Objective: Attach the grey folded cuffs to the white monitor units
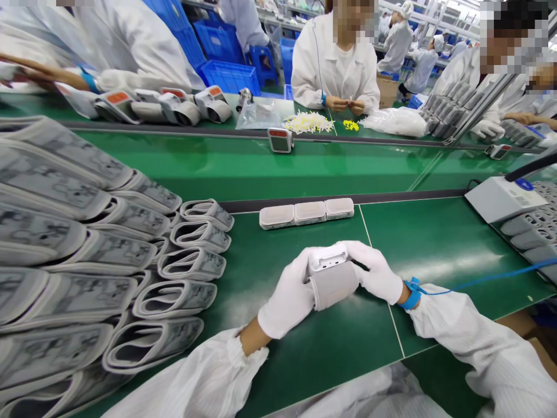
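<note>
head view: left grip and right grip hold a boxy white fabric-cuffed device.

The head view looks forward and down — left hand and right hand near, below centre. Farther off, co-workers line the frame's top.

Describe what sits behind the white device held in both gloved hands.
Beyond the white device, a row of three pale pieces lies on the green table. The part of the table directly behind the device is covered.
</note>
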Demonstrator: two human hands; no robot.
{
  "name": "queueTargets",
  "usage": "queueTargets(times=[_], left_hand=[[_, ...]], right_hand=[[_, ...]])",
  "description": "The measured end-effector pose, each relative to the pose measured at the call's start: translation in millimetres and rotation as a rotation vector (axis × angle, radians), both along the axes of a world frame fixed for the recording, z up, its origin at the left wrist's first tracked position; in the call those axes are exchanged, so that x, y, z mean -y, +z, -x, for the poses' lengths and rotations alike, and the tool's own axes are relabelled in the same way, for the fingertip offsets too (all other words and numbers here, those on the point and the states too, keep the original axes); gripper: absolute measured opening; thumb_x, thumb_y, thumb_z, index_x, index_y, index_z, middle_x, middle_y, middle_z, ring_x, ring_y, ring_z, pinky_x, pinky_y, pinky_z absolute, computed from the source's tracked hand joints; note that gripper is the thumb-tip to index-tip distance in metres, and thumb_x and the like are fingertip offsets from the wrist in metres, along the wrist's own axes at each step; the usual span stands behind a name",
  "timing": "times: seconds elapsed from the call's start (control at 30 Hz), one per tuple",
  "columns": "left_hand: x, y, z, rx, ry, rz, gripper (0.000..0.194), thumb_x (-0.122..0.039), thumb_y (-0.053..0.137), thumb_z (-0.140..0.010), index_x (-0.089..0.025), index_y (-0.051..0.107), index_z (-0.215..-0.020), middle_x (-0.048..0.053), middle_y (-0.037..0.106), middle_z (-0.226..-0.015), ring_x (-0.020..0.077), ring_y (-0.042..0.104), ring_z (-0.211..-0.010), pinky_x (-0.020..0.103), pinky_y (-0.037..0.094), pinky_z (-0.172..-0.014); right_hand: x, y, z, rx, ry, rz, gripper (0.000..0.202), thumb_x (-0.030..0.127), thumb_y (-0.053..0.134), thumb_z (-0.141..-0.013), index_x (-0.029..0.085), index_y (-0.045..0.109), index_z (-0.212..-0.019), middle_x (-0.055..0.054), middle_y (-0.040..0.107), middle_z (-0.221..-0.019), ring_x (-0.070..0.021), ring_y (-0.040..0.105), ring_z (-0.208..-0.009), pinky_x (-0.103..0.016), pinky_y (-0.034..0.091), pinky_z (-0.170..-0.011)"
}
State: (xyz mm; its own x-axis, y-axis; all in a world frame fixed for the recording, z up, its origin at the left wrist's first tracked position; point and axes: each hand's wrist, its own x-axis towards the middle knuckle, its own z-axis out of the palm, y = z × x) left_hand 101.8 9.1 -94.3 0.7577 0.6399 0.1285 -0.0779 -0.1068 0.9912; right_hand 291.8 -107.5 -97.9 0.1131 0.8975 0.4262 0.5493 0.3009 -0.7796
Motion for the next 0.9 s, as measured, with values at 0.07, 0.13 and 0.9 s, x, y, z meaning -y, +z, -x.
queueTargets(times=[0.07, 0.13, 0.9], left_hand=[[1, 2.8, -1, 0.014, -0.008, -0.004, 0.022, -0.015, 0.065, -0.082, -0.019, 0.069, -0.103, 0.003, 0.075, -0.102, 0.0185, 0.068, -0.092, 0.028, 0.055, -0.084], [0, 6.8, -2, 0.013, -0.001, 0.007, 0.013, -0.018, 0.065, -0.084, -0.019, 0.07, -0.096, 0.003, 0.074, -0.096, 0.0179, 0.067, -0.087, 0.029, 0.055, -0.082], [9, -18.9, -21, 0.047, 0.196, 0.546, 0.035, -0.047, 0.078, -0.075, -0.015, 0.077, -0.089, 0.007, 0.078, -0.096, 0.0244, 0.068, -0.093, 0.036, 0.054, -0.092]], right_hand=[[1, 1.9, 1, 0.06, 0.029, -0.026, 0.041, 0.043, 0.054, -0.105, 0.02, 0.065, -0.137, -0.013, 0.066, -0.136, -0.0242, 0.063, -0.127, -0.039, 0.051, -0.111], [2, 4.3, 2, 0.102, 0.023, -0.052, 0.041, 0.042, 0.053, -0.106, 0.02, 0.063, -0.138, -0.013, 0.067, -0.135, -0.0237, 0.064, -0.126, -0.038, 0.051, -0.11], [-2, -3.9, 28, 0.011, -0.2, 0.054, 0.017, 0.034, 0.067, -0.091, 0.017, 0.07, -0.087, -0.002, 0.062, -0.075, -0.015, 0.057, -0.069, -0.028, 0.047, -0.065]])
